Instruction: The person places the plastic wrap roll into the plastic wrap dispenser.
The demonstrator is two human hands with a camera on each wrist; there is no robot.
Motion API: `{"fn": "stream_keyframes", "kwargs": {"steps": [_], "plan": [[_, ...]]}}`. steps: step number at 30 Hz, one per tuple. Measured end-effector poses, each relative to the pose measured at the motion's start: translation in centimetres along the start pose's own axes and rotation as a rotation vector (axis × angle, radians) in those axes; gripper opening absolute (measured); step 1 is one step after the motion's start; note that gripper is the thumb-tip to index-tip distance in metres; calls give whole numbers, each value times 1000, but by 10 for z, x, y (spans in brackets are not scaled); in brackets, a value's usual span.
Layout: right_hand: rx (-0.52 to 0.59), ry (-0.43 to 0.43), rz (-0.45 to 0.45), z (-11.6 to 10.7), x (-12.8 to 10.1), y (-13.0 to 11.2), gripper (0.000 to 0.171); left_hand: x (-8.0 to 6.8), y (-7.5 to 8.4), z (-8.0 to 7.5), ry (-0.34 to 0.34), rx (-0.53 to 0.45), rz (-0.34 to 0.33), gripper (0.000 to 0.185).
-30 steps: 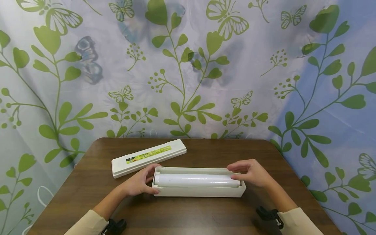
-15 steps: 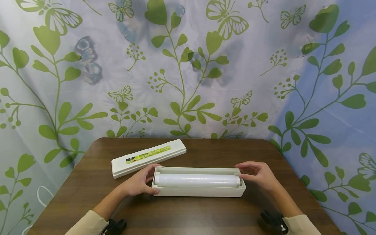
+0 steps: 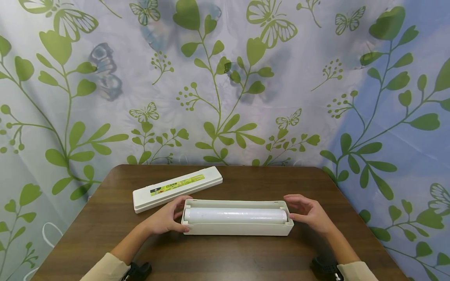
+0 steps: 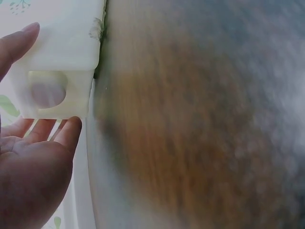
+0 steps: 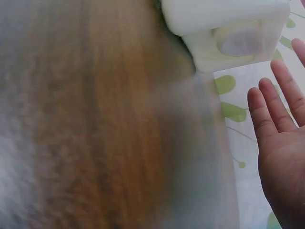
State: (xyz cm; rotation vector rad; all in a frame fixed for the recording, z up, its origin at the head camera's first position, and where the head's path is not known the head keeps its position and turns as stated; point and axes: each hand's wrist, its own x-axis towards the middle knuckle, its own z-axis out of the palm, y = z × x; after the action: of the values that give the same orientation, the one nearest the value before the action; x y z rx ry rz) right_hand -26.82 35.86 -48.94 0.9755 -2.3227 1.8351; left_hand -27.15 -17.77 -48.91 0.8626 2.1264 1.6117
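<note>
An open cream film box (image 3: 239, 229) lies across the middle of the brown table (image 3: 228, 257), with a white roll of cling film (image 3: 235, 215) inside it. My left hand (image 3: 175, 217) grips the box's left end, thumb on the far edge and fingers at the near edge. The left wrist view shows that box end (image 4: 62, 43), with my left hand (image 4: 33, 157) cupped round it. My right hand (image 3: 301, 209) hovers just off the right end with fingers relaxed. In the right wrist view my right hand (image 5: 281, 143) is an open palm apart from the box end (image 5: 228, 19).
The box's cream lid (image 3: 177, 188), with a green and yellow label, lies flat and slanted at the back left of the table. A leaf-and-butterfly curtain (image 3: 225, 86) hangs right behind the table. Bare wood lies in front of the box.
My right hand has slid rightward off the roll, past the box's right end, and now hangs open beside it. The left hand and the box have stayed put.
</note>
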Motion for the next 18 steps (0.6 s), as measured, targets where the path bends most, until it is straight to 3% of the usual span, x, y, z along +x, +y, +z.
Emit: {"fn": "stream_keyframes", "kwargs": {"steps": [8,18], "plan": [[43,-41,25,2,-3,7,61,-1,0,1,2,-21,-7,93],[86,-106,129,1,-5,9,72,-2,0,1,5,-59,-28,100]]}}
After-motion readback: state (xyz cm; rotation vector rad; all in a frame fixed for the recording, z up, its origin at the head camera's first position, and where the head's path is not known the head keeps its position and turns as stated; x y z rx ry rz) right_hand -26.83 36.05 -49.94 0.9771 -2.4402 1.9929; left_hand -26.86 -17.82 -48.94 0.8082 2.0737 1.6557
